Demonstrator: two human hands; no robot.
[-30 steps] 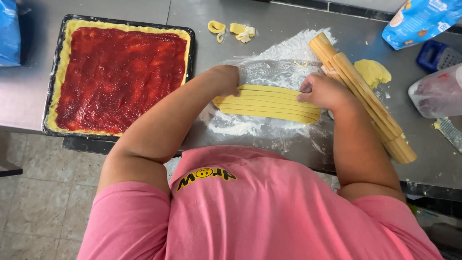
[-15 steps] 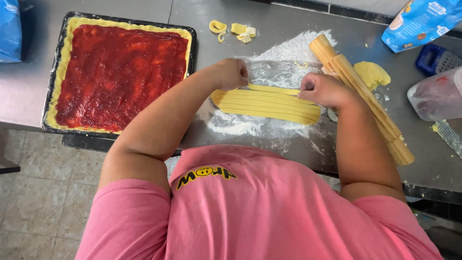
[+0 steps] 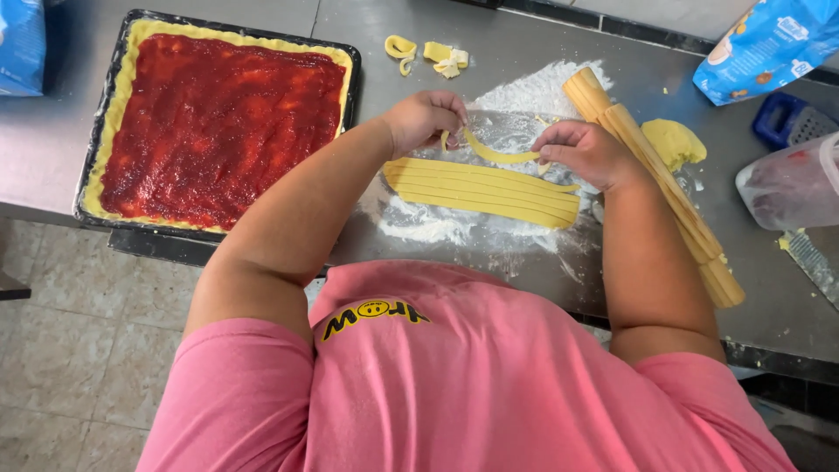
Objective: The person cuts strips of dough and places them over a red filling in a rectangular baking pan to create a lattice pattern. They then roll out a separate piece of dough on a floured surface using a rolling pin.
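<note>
tray [image 3: 103, 166] at left lined and spread red; both hands, left hand [image 3: 426, 118] and right hand [image 3: 584, 149], pinch one dough strip [image 3: 498, 156] off the cut sheet [image 3: 481, 188], no strips laid yet.

Three packages and one printed emblem noted. A blue bag [image 3: 773, 44] lies tilted at the far right corner of the bench [image 3: 524, 35], glossy, mainly blue with white and orange printed patches; its top runs out of frame. A second blue package [image 3: 19, 44] sits at the far left edge of the bench, beside the dark baking tray [image 3: 96, 131], only partly in view, plain blue with a paler area. A clear plastic bag [image 3: 791, 183] with reddish contents rests at the right edge. The pink shirt [image 3: 454, 376] bears a yellow-and-black printed emblem [image 3: 374, 316] on its chest.
</note>
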